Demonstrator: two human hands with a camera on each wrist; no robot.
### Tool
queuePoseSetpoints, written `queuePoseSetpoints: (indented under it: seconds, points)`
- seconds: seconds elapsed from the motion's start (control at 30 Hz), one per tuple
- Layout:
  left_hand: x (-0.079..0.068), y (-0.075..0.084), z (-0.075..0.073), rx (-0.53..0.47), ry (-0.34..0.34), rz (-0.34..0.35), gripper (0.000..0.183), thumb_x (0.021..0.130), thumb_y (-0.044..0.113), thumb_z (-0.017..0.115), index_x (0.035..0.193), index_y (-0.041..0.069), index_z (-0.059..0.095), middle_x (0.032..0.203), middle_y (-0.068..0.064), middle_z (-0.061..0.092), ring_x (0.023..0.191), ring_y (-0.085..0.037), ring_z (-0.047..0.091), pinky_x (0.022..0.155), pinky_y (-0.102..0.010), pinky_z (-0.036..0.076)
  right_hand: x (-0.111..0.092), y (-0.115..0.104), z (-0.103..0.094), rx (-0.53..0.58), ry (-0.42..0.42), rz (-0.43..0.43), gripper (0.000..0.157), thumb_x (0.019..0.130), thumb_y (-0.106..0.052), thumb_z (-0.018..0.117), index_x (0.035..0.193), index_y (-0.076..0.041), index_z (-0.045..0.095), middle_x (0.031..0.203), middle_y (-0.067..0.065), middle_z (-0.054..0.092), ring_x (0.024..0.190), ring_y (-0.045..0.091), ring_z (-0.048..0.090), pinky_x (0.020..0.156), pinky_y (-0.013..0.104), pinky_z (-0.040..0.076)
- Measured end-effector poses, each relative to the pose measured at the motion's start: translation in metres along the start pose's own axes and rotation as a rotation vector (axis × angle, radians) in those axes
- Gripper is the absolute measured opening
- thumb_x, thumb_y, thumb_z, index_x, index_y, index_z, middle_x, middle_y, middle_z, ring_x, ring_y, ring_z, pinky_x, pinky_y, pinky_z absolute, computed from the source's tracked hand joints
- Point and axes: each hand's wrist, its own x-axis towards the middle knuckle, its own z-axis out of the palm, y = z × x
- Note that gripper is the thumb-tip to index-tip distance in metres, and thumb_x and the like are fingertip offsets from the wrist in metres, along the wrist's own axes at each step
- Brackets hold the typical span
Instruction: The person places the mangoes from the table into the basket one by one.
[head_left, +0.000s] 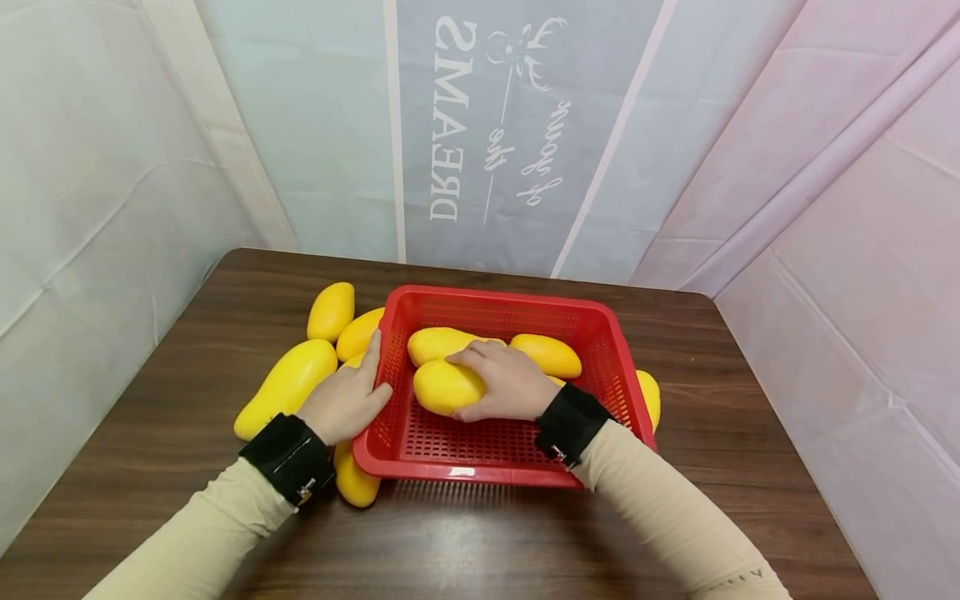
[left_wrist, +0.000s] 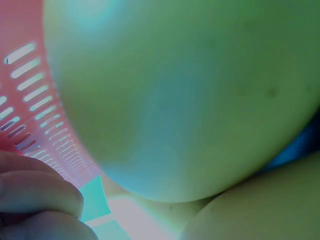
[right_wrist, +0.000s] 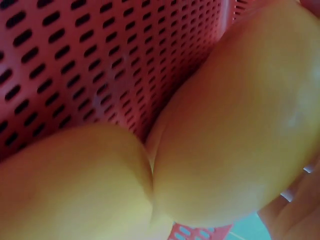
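Basket (head_left: 517,477) of red plastic, rectangular and pierced with small slots, carries several smooth yellow mangoes (head_left: 547,356). Inside it the right hand (head_left: 513,382) curves over one plump mango (head_left: 442,387) and holds it — the grip is wide. Left hand (head_left: 345,402) grips the left rim (head_left: 365,454), index finger straight, thumb lying over the edge. Left wrist view shows what head view hides: bent fingers (left_wrist: 37,197) beside the slotted wall (left_wrist: 40,120).

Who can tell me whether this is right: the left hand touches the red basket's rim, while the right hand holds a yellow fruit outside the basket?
Not quite: the right hand holds the yellow fruit inside the red basket, as the head view shows. The left hand does touch the rim.
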Motion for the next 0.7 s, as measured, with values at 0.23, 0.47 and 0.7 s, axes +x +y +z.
queuePoseSetpoints:
  seconds: [0.23,0.47,0.7]
  points:
    - [-0.001,0.0,0.0,-0.011,-0.006,0.004,0.082,0.098,0.024,0.045,0.159,0.011,-0.009,0.078,-0.005,0.065,0.058,-0.011,0.065,0.058,-0.025,0.053,0.006,-0.002,0.005,-0.003,-0.027,0.014,0.077,0.073,-0.055,0.078,0.139,-0.021,0.056,0.13,0.002,0.059,0.115,0.022,0.055,0.095,0.041,0.048]
    - [-0.001,0.001,0.0,-0.009,0.002,-0.002,0.082,0.098,0.025,0.045,0.159,0.011,-0.007,0.08,-0.006,0.065,0.058,-0.011,0.065,0.059,-0.025,0.053,0.012,-0.004,0.011,0.017,-0.049,0.023,0.076,0.074,-0.055,0.079,0.138,-0.021,0.057,0.132,0.002,0.056,0.114,0.02,0.055,0.091,0.042,0.05]
    - [0.0,0.0,0.0,-0.009,0.005,0.003,0.081,0.098,0.025,0.045,0.159,0.01,-0.007,0.08,-0.005,0.066,0.058,-0.011,0.065,0.059,-0.024,0.053,0.015,-0.006,0.013,0.008,-0.049,0.025,0.075,0.074,-0.056,0.078,0.136,-0.019,0.058,0.129,0.002,0.056,0.11,0.019,0.056,0.089,0.038,0.051]
